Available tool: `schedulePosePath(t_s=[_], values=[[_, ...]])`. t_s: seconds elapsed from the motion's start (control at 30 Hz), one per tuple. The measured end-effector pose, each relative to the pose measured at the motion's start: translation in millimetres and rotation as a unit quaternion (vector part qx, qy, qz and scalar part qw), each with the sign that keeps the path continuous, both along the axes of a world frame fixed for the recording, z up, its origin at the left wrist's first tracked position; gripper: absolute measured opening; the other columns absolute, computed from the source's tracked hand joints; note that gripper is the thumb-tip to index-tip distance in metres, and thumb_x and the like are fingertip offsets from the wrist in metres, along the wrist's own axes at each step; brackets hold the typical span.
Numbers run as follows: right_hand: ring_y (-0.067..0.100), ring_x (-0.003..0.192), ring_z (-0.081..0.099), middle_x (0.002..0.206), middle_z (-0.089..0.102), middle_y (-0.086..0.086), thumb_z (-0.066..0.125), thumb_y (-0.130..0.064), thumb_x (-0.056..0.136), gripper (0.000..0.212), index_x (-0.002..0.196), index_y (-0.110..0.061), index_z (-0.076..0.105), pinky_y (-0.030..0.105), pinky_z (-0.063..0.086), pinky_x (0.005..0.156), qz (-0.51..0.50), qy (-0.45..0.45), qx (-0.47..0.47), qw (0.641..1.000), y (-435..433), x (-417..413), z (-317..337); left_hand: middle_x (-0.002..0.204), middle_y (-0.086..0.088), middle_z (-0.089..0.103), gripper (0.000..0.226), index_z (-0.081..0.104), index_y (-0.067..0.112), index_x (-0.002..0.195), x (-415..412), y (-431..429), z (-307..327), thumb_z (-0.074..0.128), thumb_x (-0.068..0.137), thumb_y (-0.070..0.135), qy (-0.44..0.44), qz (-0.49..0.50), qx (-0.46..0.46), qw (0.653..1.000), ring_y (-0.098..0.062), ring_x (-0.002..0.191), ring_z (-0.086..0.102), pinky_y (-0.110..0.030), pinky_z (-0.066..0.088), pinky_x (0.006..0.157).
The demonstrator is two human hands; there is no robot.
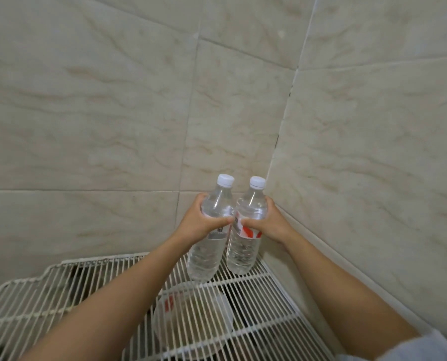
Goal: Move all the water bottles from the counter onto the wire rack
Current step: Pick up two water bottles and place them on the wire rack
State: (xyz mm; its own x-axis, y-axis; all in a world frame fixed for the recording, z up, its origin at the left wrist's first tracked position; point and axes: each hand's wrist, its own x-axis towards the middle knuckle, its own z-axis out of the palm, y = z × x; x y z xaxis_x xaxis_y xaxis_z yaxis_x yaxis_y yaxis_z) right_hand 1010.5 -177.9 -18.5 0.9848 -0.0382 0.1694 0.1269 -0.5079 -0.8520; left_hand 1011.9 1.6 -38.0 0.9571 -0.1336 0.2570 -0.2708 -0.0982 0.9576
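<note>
Two clear water bottles with white caps stand upright side by side at the far right corner of the white wire rack (92, 290). My left hand (200, 221) grips the left bottle (206, 256) round its label. My right hand (271, 225) grips the right bottle (243, 252), whose label is red and white. The right bottle's base touches the rack wires; the left bottle's base is at the wires, and I cannot tell whether it touches them.
Tiled walls meet in a corner just behind and to the right of the bottles. Under the rack wires lies a round translucent container (193, 321) with something red inside. The rack's left part carries nothing.
</note>
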Motion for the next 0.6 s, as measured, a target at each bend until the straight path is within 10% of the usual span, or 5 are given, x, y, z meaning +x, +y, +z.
schedulePosePath(t_s=[0.3, 0.5, 0.6], values=[[0.022, 0.115, 0.052, 0.124, 0.051, 0.006, 0.078, -0.002, 0.062, 0.088, 0.131, -0.025, 0.028, 0.036, 0.045, 0.095, -0.039, -0.010, 0.041, 0.998, 5.7, -33.9, -18.2, 0.110, 0.002, 0.052, 0.071, 0.036, 0.018, 0.128, -11.5, 8.5, 0.4, 0.076, 0.070, 0.016, -0.002, -0.013, -0.013, 1.000, -0.005, 0.089, 0.054, -0.016, 0.042, 0.064], [0.023, 0.134, 0.035, 0.148, 0.034, 0.002, 0.078, -0.022, 0.067, 0.106, 0.144, -0.028, 0.005, 0.047, 0.033, 0.109, -0.091, 0.000, -0.006, 0.996, 18.3, -77.0, -48.3, 0.118, -0.002, 0.051, 0.074, 0.032, 0.017, 0.132, -17.2, 6.5, 2.3, 0.074, 0.073, 0.018, 0.013, -0.004, -0.003, 1.000, -0.020, 0.107, 0.052, -0.027, 0.044, 0.079], [0.010, 0.119, 0.044, 0.129, 0.046, -0.006, 0.071, -0.013, 0.076, 0.092, 0.144, -0.020, 0.009, 0.025, 0.034, 0.099, -0.065, -0.021, -0.007, 0.998, 19.7, -94.2, -46.6, 0.124, -0.001, 0.047, 0.082, 0.024, 0.019, 0.138, -25.5, 8.5, 0.0, 0.074, 0.073, 0.019, 0.020, 0.004, 0.013, 1.000, -0.019, 0.110, 0.049, -0.035, 0.042, 0.092]])
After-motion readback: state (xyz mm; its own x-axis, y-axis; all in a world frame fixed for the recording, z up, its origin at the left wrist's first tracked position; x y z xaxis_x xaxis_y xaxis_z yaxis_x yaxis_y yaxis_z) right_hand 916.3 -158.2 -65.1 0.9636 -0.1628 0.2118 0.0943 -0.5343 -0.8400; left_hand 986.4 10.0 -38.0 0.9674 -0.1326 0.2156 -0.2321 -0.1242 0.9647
